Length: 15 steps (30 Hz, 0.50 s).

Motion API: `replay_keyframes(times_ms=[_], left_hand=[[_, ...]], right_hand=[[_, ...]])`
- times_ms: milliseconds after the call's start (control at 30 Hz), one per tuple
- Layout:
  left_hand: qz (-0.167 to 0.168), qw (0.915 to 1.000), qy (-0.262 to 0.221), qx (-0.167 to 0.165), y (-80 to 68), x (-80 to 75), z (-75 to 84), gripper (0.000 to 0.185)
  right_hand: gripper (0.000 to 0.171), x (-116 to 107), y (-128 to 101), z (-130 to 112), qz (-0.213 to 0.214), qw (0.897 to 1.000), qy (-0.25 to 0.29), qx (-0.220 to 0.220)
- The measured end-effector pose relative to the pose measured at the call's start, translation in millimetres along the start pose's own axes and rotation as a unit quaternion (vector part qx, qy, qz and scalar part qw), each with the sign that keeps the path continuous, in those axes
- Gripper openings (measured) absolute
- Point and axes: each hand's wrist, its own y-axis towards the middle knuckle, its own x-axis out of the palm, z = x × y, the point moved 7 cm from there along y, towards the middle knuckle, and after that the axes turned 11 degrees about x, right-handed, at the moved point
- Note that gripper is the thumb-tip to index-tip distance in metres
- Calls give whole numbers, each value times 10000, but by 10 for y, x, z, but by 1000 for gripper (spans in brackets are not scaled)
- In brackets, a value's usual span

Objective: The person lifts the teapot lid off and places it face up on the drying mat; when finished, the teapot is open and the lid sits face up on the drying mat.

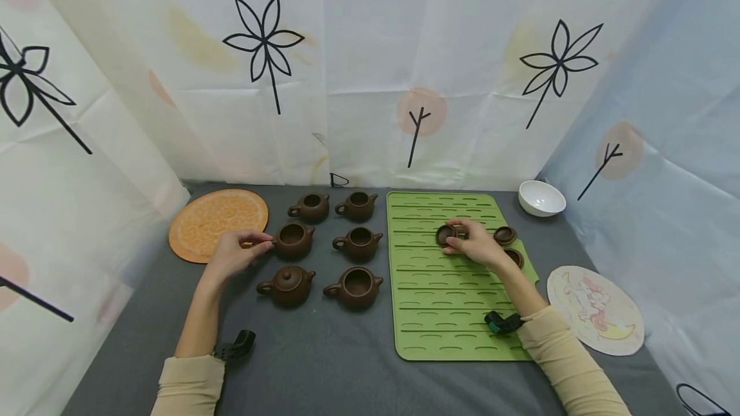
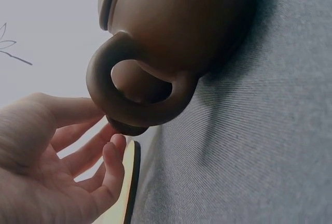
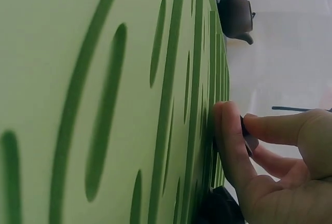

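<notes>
Six brown clay teapots stand in two columns on the grey tabletop [image 1: 324,352]. Only the front-left teapot [image 1: 287,285] wears a lid. My left hand [image 1: 264,246] pinches the handle of the open middle-left teapot [image 1: 293,239] between thumb and fingertip. In the left wrist view the lidded teapot [image 2: 171,42] fills the frame, and my left hand [image 2: 111,130] meets the dark handle [image 2: 127,126] behind it. My right hand [image 1: 453,236] rests on the green mat [image 1: 439,313] and pinches a small brown lid [image 1: 445,235]. The right wrist view shows that hand [image 3: 241,125] with the lid's edge [image 3: 248,138] between thumb and finger.
Two more lids [image 1: 505,234] [image 1: 514,257] lie at the mat's right edge. An orange round mat [image 1: 216,220] lies at the back left. A white bowl [image 1: 541,198] sits at the back right, and a pale printed disc [image 1: 595,310] lies at the right. Curtain walls enclose the table.
</notes>
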Motion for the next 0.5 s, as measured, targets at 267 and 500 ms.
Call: replay_keyframes(times_ms=[267, 500], left_hand=[[-58, 9999, 12, 95, -74, 9, 32, 26], [-269, 9988, -376, -150, -178, 25, 53, 38]], right_hand=[[59, 18, -6, -9, -168, 9997, 151, 20], [61, 8, -27, -13, -269, 9992, 279, 77]])
